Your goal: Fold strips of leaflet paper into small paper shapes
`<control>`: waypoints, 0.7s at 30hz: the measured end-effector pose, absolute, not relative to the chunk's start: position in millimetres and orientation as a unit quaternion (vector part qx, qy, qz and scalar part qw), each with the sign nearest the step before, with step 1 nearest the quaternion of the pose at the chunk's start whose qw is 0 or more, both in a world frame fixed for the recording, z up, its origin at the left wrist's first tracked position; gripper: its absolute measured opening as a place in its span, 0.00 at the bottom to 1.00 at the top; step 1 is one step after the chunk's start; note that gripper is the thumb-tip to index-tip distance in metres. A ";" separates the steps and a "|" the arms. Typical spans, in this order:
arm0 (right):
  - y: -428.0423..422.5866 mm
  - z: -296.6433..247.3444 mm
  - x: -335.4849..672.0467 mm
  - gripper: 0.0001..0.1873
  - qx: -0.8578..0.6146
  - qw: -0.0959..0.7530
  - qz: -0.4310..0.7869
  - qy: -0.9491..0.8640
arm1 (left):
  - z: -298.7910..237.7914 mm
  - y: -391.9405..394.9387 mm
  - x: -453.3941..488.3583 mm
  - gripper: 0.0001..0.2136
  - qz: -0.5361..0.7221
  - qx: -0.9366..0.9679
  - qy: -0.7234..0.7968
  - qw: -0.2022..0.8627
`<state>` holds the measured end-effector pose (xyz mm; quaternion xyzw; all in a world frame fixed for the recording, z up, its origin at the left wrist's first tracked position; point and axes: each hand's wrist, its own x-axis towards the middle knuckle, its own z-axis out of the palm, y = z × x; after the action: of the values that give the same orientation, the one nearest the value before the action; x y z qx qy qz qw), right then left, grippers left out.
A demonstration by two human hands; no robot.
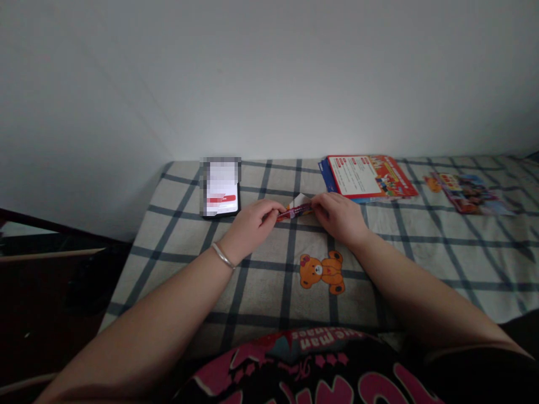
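Note:
A narrow piece of folded colourful paper (293, 211), red and purple with a white corner sticking up at its far side, is held between my two hands above the checked cloth. The fingers of my left hand (256, 225) pinch its left end; a silver bangle sits on that wrist. At the right end, my right hand (340, 217) grips the paper with thumb and curled fingers. Parts of the paper are hidden behind the fingertips.
Left of my hands lies a phone (222, 205) with its screen lit. Beyond my right hand is a stack of red and blue printed sheets (362, 178), and farther right another colourful printed sheet (474, 193). The checked cloth (269, 280) with bear prints reaches the white wall (269, 78).

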<state>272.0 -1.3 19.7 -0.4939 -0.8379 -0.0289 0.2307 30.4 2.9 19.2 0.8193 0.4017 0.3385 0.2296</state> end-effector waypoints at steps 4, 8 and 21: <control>0.3 19.3 273.3 0.09 -0.467 0.240 0.007 -0.851 | 17.5 5.1 27.9 0.11 0.340 0.815 0.396 0.250; 0.9 18.7 273.3 0.10 -0.467 0.245 0.027 -0.849 | 16.8 7.8 26.9 0.12 0.329 0.825 0.389 0.243; 5.1 14.7 275.1 0.10 -0.456 0.275 0.078 -0.843 | 17.4 5.5 31.4 0.07 0.304 0.845 0.388 0.205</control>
<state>275.1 5.1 14.7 -0.4558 -0.8429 0.0779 0.2751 31.4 5.5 17.4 0.8452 0.3883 0.3042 0.2054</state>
